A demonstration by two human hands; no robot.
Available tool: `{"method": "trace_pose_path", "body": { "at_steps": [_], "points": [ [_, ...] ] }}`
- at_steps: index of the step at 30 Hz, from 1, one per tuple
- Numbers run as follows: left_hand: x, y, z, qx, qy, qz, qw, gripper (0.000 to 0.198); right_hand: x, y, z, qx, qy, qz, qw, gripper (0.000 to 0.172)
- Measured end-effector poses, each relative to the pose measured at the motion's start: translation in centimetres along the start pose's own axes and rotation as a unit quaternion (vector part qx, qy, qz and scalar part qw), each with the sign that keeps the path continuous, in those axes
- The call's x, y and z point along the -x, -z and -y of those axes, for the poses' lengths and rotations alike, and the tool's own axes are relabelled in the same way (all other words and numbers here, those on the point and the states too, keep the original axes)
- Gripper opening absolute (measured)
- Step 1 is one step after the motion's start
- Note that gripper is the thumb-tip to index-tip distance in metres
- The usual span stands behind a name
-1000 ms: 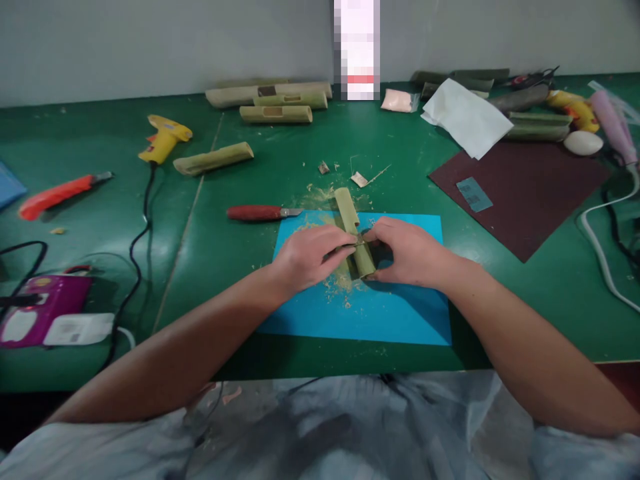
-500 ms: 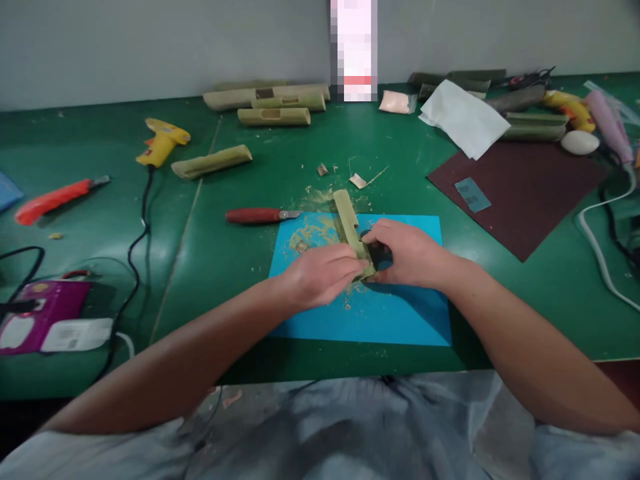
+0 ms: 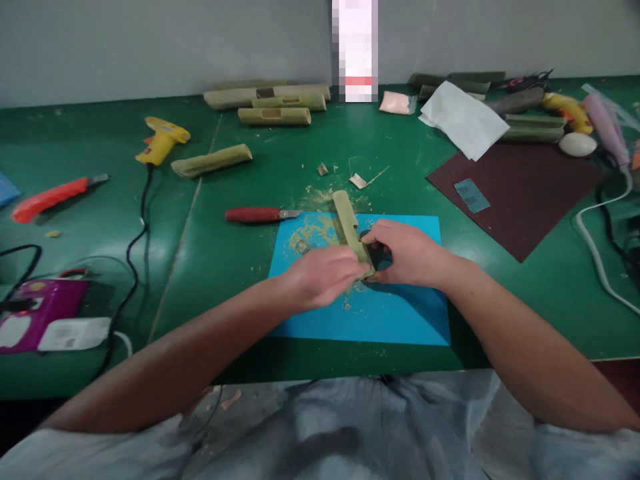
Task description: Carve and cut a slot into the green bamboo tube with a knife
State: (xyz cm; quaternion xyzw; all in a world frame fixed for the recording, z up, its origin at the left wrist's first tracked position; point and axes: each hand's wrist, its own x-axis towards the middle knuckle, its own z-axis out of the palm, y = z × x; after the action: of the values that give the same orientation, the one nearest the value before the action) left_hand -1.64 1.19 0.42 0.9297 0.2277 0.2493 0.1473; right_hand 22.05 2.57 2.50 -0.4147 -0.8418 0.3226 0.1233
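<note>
A pale green bamboo piece (image 3: 345, 212) with a notch in its right edge slants over a blue sheet (image 3: 400, 313). My left hand (image 3: 325, 275) is closed at the near end of the bamboo, fingers pressed together, covering part of it. From the other side, my right hand (image 3: 413, 253) grips the same end between thumb and fingers. Whether anything small is tucked in my left fingers is hidden. Shavings (image 3: 320, 230) and a small chip (image 3: 301, 244) are scattered left of the bamboo. A red-handled knife (image 3: 253, 215) lies at the sheet's upper left, its tip touching the edge.
Cut bamboo tubes (image 3: 274, 117) lie at the back, another tube (image 3: 213, 161) nearer left. A yellow glue gun (image 3: 163, 141) trails a black cord. An orange cutter (image 3: 53, 200) and purple box (image 3: 47, 313) are left; brown sandpaper (image 3: 525, 193) and white paper (image 3: 463, 120) right.
My left fingers have shifted slightly at the near end of the bamboo. The bamboo and my right hand stay nearly in place.
</note>
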Motion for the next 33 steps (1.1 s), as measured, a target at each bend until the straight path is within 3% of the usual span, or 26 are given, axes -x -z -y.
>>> {"method": "trace_pose_path", "body": {
  "at_steps": [2, 5, 9, 13, 17, 21, 25, 29, 33],
  "points": [
    [0.06, -0.03, 0.11, 0.007, 0.004, 0.011, 1.0, 0.026, 0.0, -0.06, -0.06, -0.001, 0.007, 0.0, 1.0, 0.041],
    [0.01, 0.05, 0.33, 0.003, 0.036, -0.027, 0.999, 0.024, 0.03, -0.14, -0.14, -0.002, 0.004, -0.011, 1.0, 0.043],
    [-0.01, 0.17, 0.23, 0.021, 0.014, 0.02, 0.999, 0.026, 0.06, -0.08, -0.03, -0.002, 0.007, -0.005, 1.0, 0.041],
    [-0.03, 0.15, 0.19, -0.003, 0.037, -0.033, 0.999, 0.025, 0.09, 0.0, 0.06, 0.008, 0.009, -0.01, 1.0, 0.045],
    [-0.12, -0.07, 0.08, 0.0, 0.021, 0.018, 1.0, 0.03, 0.13, -0.03, -0.03, 0.004, 0.01, -0.004, 1.0, 0.041],
    [-0.22, -0.12, 0.1, -0.008, 0.047, -0.019, 0.999, 0.028, 0.09, -0.06, -0.07, 0.002, 0.007, -0.011, 1.0, 0.044],
    [-0.12, -0.02, 0.1, 0.012, 0.029, 0.031, 0.999, 0.03, 0.06, -0.09, -0.13, 0.004, 0.012, -0.004, 1.0, 0.042],
    [0.05, -0.03, 0.28, -0.006, 0.047, -0.012, 0.999, 0.026, 0.07, -0.17, -0.29, 0.009, 0.014, -0.009, 1.0, 0.042],
    [0.19, -0.12, 0.47, 0.015, 0.027, 0.031, 0.999, 0.027, 0.11, -0.17, -0.24, 0.012, 0.017, -0.004, 1.0, 0.041]
  ]
}}
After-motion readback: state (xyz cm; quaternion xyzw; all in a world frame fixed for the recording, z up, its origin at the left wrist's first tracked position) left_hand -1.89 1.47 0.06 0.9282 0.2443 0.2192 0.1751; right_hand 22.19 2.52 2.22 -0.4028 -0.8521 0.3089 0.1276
